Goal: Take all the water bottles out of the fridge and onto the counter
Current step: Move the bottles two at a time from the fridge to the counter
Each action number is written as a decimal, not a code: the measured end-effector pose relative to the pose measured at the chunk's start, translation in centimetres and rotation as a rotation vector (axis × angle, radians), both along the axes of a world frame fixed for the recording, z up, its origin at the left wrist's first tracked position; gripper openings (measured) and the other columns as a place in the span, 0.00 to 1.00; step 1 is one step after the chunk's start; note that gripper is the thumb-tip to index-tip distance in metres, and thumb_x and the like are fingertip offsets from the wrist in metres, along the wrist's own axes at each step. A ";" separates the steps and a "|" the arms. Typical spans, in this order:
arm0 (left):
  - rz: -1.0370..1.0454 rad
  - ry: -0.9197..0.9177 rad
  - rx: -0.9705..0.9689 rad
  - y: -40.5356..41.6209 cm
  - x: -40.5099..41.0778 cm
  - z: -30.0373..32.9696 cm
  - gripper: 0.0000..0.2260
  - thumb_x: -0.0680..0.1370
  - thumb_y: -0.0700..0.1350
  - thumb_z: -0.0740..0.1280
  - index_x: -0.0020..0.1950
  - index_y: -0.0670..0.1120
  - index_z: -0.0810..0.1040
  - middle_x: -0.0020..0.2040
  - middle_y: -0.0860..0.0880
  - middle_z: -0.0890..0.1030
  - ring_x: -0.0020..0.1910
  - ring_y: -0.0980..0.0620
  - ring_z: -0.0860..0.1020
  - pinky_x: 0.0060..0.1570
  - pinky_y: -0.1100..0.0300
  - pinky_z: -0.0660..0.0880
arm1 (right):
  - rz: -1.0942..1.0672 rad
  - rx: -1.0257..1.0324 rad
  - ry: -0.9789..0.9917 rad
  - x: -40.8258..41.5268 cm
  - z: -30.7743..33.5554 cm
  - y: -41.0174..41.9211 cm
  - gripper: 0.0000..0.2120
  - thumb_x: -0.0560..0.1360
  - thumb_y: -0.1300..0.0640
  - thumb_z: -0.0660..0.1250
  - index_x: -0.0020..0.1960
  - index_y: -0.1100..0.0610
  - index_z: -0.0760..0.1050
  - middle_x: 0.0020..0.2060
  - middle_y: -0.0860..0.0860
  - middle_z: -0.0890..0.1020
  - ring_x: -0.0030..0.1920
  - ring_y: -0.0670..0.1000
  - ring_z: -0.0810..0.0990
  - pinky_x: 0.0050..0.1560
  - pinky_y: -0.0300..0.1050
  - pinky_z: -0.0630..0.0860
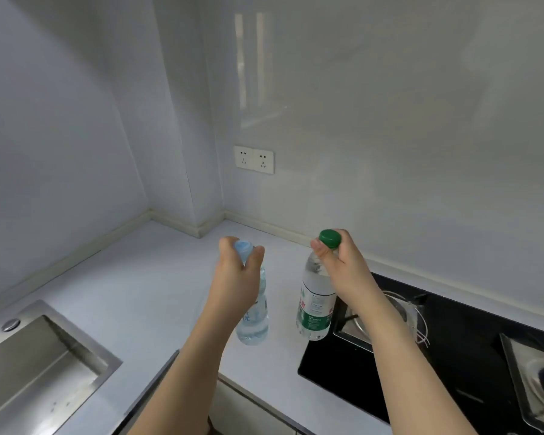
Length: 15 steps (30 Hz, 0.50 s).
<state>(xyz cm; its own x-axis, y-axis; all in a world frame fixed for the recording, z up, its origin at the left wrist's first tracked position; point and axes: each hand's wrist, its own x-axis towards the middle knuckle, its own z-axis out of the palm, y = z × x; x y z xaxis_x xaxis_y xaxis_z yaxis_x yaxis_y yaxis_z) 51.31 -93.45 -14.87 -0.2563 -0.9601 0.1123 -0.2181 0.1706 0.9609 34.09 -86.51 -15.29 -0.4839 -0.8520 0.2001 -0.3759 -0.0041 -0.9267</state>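
Left hand (236, 271) fingers curled round blue-capped bottle (253, 321) neck, right hand (339, 262) pinching green-capped bottle (316, 302) neck, both above tabletop (145, 277). Sink (38, 356) lower left, stove (437, 340) lower right, partly cut off; blue-capped label mostly hidden by wrist.

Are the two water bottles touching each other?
Apart. The head view shows bare counter between the blue-capped bottle and the green-capped bottle.

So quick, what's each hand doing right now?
Left hand: grips the neck of the blue-capped bottle.
Right hand: grips the neck of the green-capped bottle.
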 end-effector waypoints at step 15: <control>0.201 0.087 0.249 -19.8 3.5 -2.6 0.10 0.81 0.51 0.63 0.58 0.50 0.66 0.47 0.49 0.75 0.43 0.51 0.73 0.38 0.57 0.70 | 0.184 0.147 -0.089 1.7 -3.7 -21.6 0.09 0.76 0.53 0.69 0.55 0.48 0.74 0.51 0.43 0.78 0.54 0.41 0.75 0.53 0.39 0.69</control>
<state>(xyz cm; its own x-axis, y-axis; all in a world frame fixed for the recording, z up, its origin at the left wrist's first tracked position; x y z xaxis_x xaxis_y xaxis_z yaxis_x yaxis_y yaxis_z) 54.80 -113.27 -17.43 -0.0592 -0.9911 -0.1194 -0.1389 -0.1102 0.9842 35.82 -108.14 -19.01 -0.3283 -0.9441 0.0311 -0.2977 0.0722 -0.9519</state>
